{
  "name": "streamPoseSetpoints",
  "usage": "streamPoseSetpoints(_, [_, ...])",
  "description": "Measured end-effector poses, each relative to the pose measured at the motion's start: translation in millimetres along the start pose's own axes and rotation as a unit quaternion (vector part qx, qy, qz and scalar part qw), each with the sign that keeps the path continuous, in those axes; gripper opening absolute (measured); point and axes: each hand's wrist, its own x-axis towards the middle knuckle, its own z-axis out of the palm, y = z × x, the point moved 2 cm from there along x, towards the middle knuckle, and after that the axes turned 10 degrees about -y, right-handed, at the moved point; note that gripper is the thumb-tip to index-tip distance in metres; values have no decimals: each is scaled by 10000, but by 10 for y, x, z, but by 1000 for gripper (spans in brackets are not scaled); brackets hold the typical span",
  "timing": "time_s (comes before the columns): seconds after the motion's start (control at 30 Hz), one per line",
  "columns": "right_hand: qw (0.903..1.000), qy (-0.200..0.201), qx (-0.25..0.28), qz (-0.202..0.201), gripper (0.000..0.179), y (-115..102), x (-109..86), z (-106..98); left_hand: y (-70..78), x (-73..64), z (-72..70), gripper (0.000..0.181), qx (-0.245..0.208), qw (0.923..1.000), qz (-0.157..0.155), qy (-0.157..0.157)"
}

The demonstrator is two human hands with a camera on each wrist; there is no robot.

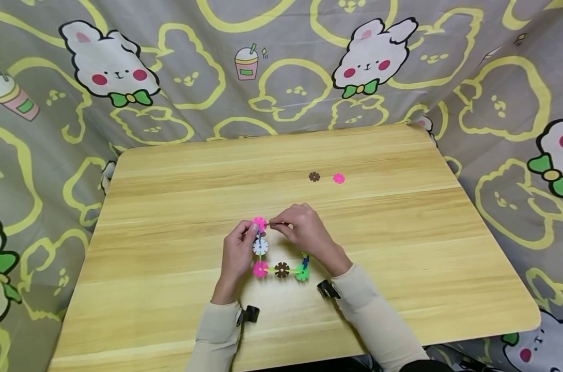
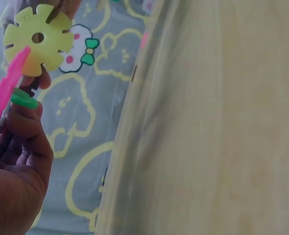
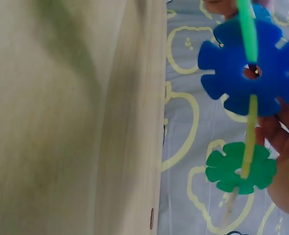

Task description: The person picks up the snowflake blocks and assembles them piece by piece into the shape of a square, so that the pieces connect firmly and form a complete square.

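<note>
A chain of slotted plastic snowflake discs hangs between the two hands above the table. My left hand [image 1: 237,253] pinches its upper left end near a pink disc [image 1: 260,223]. Below that come a white disc [image 1: 260,246], another pink disc [image 1: 260,269], a brown disc [image 1: 282,269] and a green disc [image 1: 302,273]. Between thumb and fingers, my right hand [image 1: 307,227] holds a thin brown disc [image 1: 274,223] edge-on against the upper pink disc. A yellow disc [image 2: 27,34] shows large in the left wrist view, a blue disc [image 3: 232,54] in the right wrist view.
Two loose discs, one brown [image 1: 314,176] and one pink [image 1: 339,178], lie farther back on the wooden table [image 1: 179,191]. A patterned grey curtain [image 1: 291,77] surrounds the table's back and sides. Each wrist wears a black camera mount [image 1: 250,314].
</note>
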Motion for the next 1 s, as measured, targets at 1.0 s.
streamPoseSetpoints(1.0, [9809,-479,539,1805,29,610,-113,-293,4,-34,-96,22,-290,9994,-205,26])
